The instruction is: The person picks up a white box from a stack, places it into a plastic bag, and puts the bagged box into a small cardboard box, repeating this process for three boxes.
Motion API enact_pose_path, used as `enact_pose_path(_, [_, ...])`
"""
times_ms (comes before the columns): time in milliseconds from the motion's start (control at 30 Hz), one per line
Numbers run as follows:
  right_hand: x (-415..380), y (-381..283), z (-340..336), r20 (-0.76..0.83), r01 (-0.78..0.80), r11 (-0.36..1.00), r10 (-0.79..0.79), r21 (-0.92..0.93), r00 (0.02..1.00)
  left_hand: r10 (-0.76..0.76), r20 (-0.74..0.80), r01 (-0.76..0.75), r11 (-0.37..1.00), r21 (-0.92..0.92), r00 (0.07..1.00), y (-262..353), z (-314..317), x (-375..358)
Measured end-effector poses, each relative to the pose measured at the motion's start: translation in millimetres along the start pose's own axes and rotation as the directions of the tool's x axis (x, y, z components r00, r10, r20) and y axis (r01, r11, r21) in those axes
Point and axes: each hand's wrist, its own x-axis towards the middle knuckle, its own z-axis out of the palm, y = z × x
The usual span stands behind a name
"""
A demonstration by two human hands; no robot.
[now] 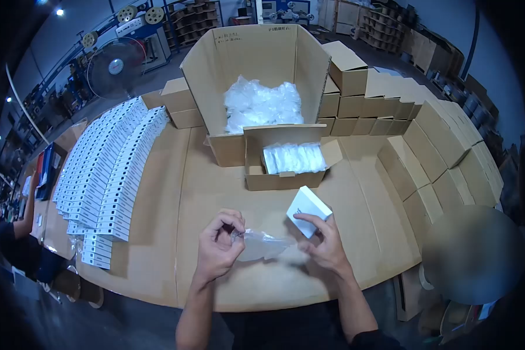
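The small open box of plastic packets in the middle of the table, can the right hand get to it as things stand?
Probably yes. The small open box sits just beyond the right hand, its top open and only bare table between them. But that hand is full, holding a white box and one end of a clear bag.

Cardboard-covered table [175, 256] w/ rows of white boxes [108, 166], big open carton [262, 76], small open box [289, 160], brown cartons [443, 151].

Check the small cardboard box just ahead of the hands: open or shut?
Open. The small cardboard box has its flaps spread, and clear plastic bags show inside.
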Motion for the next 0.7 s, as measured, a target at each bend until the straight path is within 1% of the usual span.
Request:
enact_pose_path(100, [-2, -11, 2, 0.119, 0.19, 0.98, -0.183, -0.052, 0.976, -0.026, -0.049, 0.023, 0.998, -0.065, 0.998, -9, 5, 0])
enact_pose_path(133, [-2, -9, 12, 0.085, 0.195, 0.98, -0.192, -0.029, 0.978, -0.036, -0.046, 0.03, 0.991, -0.131, 0.998, -13, 6, -1])
enact_pose_path(200, [-7, 5, 34, 0.011, 0.097, 0.986, -0.099, 0.134, 0.995, -0.052, -0.04, 0.039, 0.964, -0.262, 0.998, -19, 7, 0])
enact_pose_path(233, [-8, 9, 40, -0.014, 0.051, 0.975, -0.049, 0.218, 0.999, -0.057, -0.116, 0.017, 0.947, -0.322, 0.992, -19, 6, 2])
enact_pose_path(267, [-11, 10, 40, -0.034, 0.083, 0.987, -0.079, 0.138, 0.996, -0.068, -0.194, -0.011, 0.926, -0.378, 0.979, -18, 4, 2])
enact_pose_path(300, [-11, 7, 41, -0.055, 0.05, 0.989, -0.043, 0.142, 0.998, -0.081, -0.271, -0.044, 0.903, -0.428, 0.959, -17, 1, 3])
enact_pose_path(333, [-13, 6, 42, -0.077, 0.017, 0.989, -0.005, 0.146, 0.997, 0.001, -0.332, -0.115, 0.938, -0.326, 0.943, -18, -6, 6])
enact_pose_path(367, [-13, 3, 43, -0.103, -0.016, 0.989, 0.032, 0.15, 0.994, 0.09, -0.346, -0.113, 0.993, -0.044, 0.934, -14, -10, 6])
enact_pose_path(400, [-13, -1, 42, -0.111, -0.018, 0.993, 0.031, 0.115, 0.993, 0.18, -0.334, -0.101, 0.966, 0.238, 0.925, -6, -10, 4])
enact_pose_path(433, [-14, -7, 39, -0.117, -0.021, 0.997, 0.031, 0.08, 0.993, 0.261, -0.297, -0.083, 0.862, 0.501, 0.918, 2, -8, 1])
enact_pose_path(467, [-14, -10, 38, -0.123, -0.024, 0.999, 0.03, 0.045, 0.992, 0.337, -0.138, -0.155, 0.71, 0.687, 0.931, 8, -2, -4])
enact_pose_path(533, [-14, -10, 39, -0.13, -0.032, 0.999, 0.036, 0.034, 0.991, 0.324, 0.094, -0.264, 0.534, 0.803, 0.941, 23, 21, 1])
enact_pose_path(567, [-14, -10, 40, -0.13, -0.031, 0.999, 0.034, 0.029, 0.991, 0.3, 0.205, -0.325, 0.435, 0.84, 0.932, 25, 29, 4])
enact_pose_path(700, [-17, -10, 41, -0.106, -0.04, 0.999, 0.043, 0.031, 0.993, 0.253, 0.221, -0.319, 0.469, 0.824, 0.942, 12, 38, 9])
